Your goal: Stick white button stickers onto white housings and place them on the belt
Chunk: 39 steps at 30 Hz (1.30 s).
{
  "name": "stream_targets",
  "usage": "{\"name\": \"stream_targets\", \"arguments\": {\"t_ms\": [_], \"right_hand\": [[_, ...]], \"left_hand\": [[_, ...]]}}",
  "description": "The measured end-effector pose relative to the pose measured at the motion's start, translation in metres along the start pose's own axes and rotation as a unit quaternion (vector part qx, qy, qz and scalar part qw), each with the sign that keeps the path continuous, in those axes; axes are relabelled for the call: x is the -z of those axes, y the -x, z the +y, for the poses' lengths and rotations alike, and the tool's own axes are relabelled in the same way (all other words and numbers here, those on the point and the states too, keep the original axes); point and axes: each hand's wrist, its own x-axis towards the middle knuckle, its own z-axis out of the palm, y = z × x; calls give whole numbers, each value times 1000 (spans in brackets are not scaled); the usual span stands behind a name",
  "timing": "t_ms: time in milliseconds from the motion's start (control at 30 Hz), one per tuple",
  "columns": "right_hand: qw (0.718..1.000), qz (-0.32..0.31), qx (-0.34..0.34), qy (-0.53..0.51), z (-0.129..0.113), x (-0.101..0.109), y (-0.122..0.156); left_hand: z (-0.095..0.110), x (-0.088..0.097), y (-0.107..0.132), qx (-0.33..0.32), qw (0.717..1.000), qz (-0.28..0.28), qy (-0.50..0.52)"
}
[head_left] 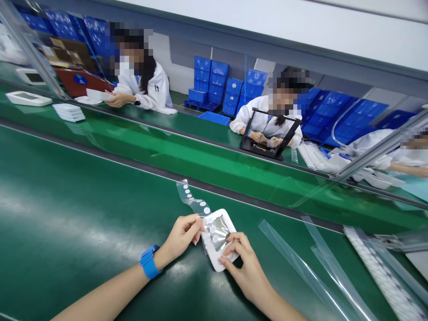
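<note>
A white palm-sized device with a grey screen [219, 232] is tilted above the green table, shiny clear film over its screen. At its upper left edge, the thumb and fingers of my left hand [182, 236] are pinched together; whether they also grip the sticker strip cannot be made out. My right hand [247, 267] holds the device's lower right side, its fingertips and thumb curled over the front. A clear strip with round white stickers [199, 203] runs behind the device and out beyond its top. A blue band [150, 262] circles my left wrist.
Clear plastic strips [294, 258] lie on the right of the green table [83, 214], beside a stack of white pieces [381, 272]. A dark rail [254, 203] and transparent panel cross behind. Several co-workers in white sit beyond, one near a black frame [267, 133].
</note>
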Motion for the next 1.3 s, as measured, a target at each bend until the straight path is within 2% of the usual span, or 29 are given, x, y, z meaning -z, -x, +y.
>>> {"name": "stream_targets", "arguments": {"t_ms": [233,333,533,600,733,833,1067,1300], "right_hand": [[998,43,22,-41,10,0,1],[998,39,39,-22,13,-3,2],[991,52,117,33,20,-9,6],[984,89,156,22,22,-9,8],[950,215,228,15,23,-7,8],[937,237,254,25,22,-6,6],[941,219,258,-15,20,-8,5],[955,212,204,-46,17,-8,6]], "left_hand": [[0,0,0,3,1000,-2,12],[1,0,0,10,1000,0,22],[1,-4,2,21,999,-24,42],[2,-7,4,29,998,-42,39],[9,-17,12,80,991,-96,40],[14,-27,20,125,981,-136,58],[15,-38,29,166,967,-145,129],[15,-39,29,161,968,-142,127]]}}
